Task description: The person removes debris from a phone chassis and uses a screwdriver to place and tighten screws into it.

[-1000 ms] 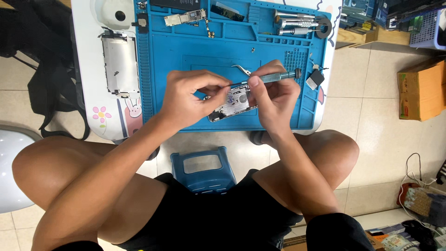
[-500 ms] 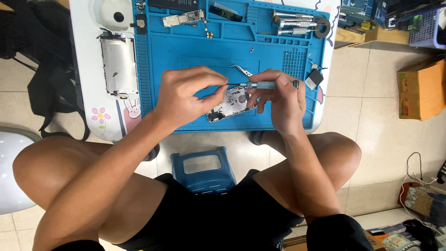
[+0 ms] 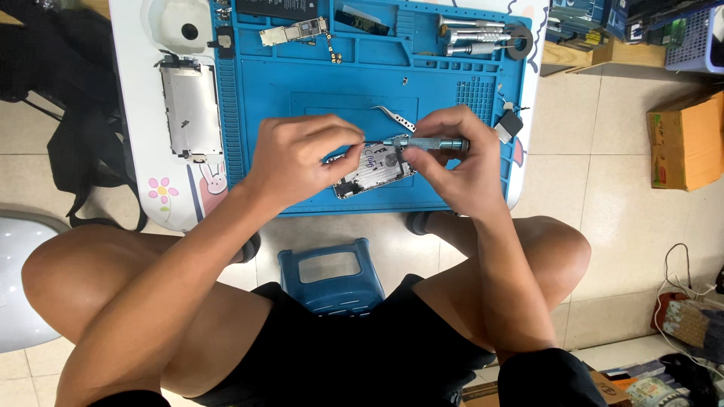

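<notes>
Right hand (image 3: pixel 464 162) grips a screwdriver (image 3: pixel 426 143); left hand (image 3: pixel 298 158) pinches its tip. Keep the phone chassis (image 3: pixel 375 169) flat on the mat (image 3: pixel 302 90)

Opened phone housing (image 3: pixel 375 170): silver metal shell, inner side up, lying flat and slightly tilted on blue mat, near its front edge. Precision screwdriver (image 3: pixel 424 142): slim, teal-grey knurled handle, held near horizontal, tip pointing left over housing's upper edge.
</notes>
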